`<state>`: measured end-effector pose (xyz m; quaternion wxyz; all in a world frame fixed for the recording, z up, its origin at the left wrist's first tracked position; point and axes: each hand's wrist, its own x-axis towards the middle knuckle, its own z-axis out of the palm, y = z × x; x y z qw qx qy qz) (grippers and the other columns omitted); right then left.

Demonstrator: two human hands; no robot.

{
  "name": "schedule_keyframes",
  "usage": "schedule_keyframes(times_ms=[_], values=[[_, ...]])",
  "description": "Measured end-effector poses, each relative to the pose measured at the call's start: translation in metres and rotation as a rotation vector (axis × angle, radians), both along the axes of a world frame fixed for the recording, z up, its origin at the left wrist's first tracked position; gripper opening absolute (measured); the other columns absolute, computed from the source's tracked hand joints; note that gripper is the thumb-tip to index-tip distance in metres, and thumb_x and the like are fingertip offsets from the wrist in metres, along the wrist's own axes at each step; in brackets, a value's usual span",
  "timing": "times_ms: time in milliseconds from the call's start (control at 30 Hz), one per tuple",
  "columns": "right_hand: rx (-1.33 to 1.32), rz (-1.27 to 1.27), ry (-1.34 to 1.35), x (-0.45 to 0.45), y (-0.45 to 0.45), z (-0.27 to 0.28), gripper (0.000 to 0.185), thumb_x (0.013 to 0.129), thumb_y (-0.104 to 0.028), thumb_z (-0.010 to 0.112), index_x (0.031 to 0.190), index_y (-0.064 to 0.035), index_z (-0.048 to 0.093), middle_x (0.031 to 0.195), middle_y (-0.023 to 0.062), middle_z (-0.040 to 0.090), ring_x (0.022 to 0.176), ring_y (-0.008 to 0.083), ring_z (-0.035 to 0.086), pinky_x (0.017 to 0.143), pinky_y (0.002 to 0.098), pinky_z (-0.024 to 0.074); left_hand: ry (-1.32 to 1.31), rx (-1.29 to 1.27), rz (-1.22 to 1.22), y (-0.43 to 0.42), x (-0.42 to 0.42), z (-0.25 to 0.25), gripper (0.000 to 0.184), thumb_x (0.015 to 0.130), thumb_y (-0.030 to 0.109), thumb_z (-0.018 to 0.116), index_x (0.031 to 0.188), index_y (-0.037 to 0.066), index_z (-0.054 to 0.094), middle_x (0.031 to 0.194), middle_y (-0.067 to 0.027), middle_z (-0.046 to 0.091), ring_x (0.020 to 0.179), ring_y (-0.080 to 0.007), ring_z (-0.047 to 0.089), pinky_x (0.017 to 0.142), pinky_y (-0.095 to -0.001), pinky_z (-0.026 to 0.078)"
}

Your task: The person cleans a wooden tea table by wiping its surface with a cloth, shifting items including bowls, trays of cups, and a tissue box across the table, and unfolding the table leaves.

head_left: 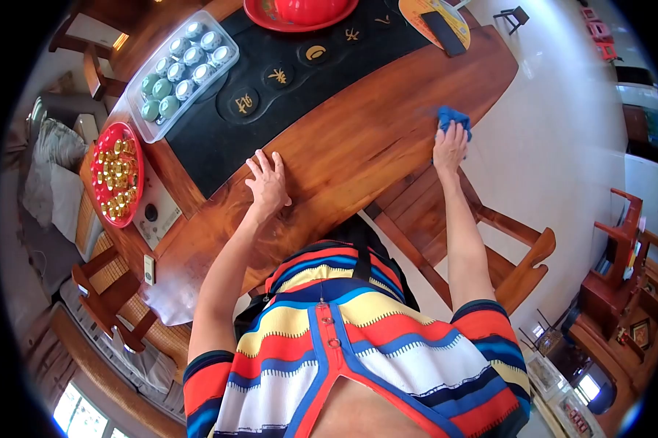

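My left hand (pixel 268 184) rests on the glossy wooden table (pixel 358 131), fingers spread, beside the edge of the black inlaid panel (pixel 219 146). At the table's right front edge, my right hand (pixel 451 148) is closed on a crumpled blue cloth (pixel 454 118) and presses it to the wood. Part of the cloth is hidden under my fingers. Gold characters on round discs mark the black panel.
A clear plastic box (pixel 154 131) of small cups stands at the left, near a red tray (pixel 117 175) of gold-wrapped pieces. At the back are a red dish (pixel 299 22), a fan (pixel 416 14) and a dark phone (pixel 443 33). A wooden chair (pixel 518 270) stands close on the right.
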<state>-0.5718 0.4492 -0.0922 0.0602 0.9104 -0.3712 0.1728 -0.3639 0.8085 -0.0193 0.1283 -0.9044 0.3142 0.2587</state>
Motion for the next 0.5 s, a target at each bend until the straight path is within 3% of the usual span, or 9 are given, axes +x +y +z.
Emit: schedule_keyframes(times_ms=[67,100,167,200,267,300,367,500], values=[[-0.012,-0.056,-0.067,0.007,-0.004,-0.009,0.043,0.084,-0.022,0.061,0.12,-0.0026,0.051,0.122,0.0164,0.051,0.12,0.0343,0.043,0.092,0.0546,0.0364,-0.01,0.001,-0.009,0.001,-0.001,0.001,0.124,0.048,0.034,0.092,0.148,0.009,0.021,0.152,-0.0292,0.013,0.135,-0.0517,0.023,0.085,-0.0595,0.048],[0.064,-0.02,-0.033,0.025,0.029,0.024,0.027,0.081,-0.016,0.06,0.103,-0.0027,0.052,0.105,0.0143,0.052,0.105,0.034,0.048,0.081,0.0513,0.0393,-0.02,-0.006,-0.009,0.0,0.0,0.001,0.124,0.048,0.034,0.092,0.148,0.009,0.021,0.152,-0.0292,0.013,0.135,-0.0517,0.023,0.085,-0.0595,0.048],[0.073,0.27,-0.277,0.052,0.083,0.038,0.012,0.073,-0.008,0.054,0.081,-0.0048,0.046,0.084,0.0155,0.047,0.084,0.0347,0.047,0.069,0.0468,0.035,-0.017,-0.003,-0.008,0.001,-0.002,0.001,0.125,0.047,0.035,0.092,0.148,0.009,0.022,0.152,-0.0287,0.013,0.135,-0.0513,0.024,0.084,-0.0592,0.049],[0.154,0.349,-0.293,0.058,0.116,0.047,0.01,0.074,-0.008,0.053,0.081,-0.0052,0.046,0.083,0.0153,0.047,0.084,0.0355,0.047,0.069,0.0472,0.0345,-0.029,-0.006,-0.01,0.002,-0.002,0.0,0.125,0.046,0.035,0.092,0.148,0.01,0.023,0.152,-0.0281,0.014,0.135,-0.051,0.024,0.083,-0.0585,0.049],[0.391,0.599,-0.261,0.065,0.167,0.057,0.018,0.072,-0.008,0.057,0.089,-0.0038,0.05,0.091,0.0174,0.049,0.089,0.0369,0.047,0.072,0.0476,0.0347,-0.044,-0.019,-0.018,0.004,-0.004,-0.002,0.125,0.046,0.035,0.092,0.148,0.01,0.023,0.152,-0.0278,0.015,0.135,-0.0508,0.025,0.082,-0.058,0.05],[0.383,0.74,-0.159,0.056,0.182,0.041,0.035,0.074,-0.014,0.062,0.106,-0.0017,0.055,0.11,0.0177,0.053,0.106,0.0361,0.049,0.084,0.0478,0.0378,-0.058,-0.026,-0.031,0.005,-0.002,-0.002,0.125,0.046,0.035,0.092,0.148,0.01,0.024,0.151,-0.0276,0.015,0.135,-0.0507,0.025,0.082,-0.0576,0.05],[0.31,0.805,-0.076,0.045,0.18,0.039,0.056,0.072,-0.024,0.069,0.122,-0.0017,0.053,0.128,0.0157,0.051,0.126,0.0336,0.042,0.1,0.0495,0.033,-0.065,-0.049,-0.038,0.008,-0.002,-0.004,0.125,0.046,0.036,0.092,0.148,0.01,0.024,0.151,-0.0276,0.016,0.135,-0.0507,0.025,0.082,-0.0576,0.05],[0.097,0.488,-0.061,0.032,0.102,0.037,0.051,0.08,-0.029,0.064,0.123,-0.0034,0.054,0.131,0.0151,0.05,0.125,0.0328,0.042,0.1,0.0518,0.0327,-0.059,-0.073,-0.039,0.013,-0.004,-0.007,0.125,0.046,0.038,0.092,0.148,0.01,0.024,0.151,-0.0276,0.017,0.135,-0.0509,0.024,0.083,-0.0579,0.049]])
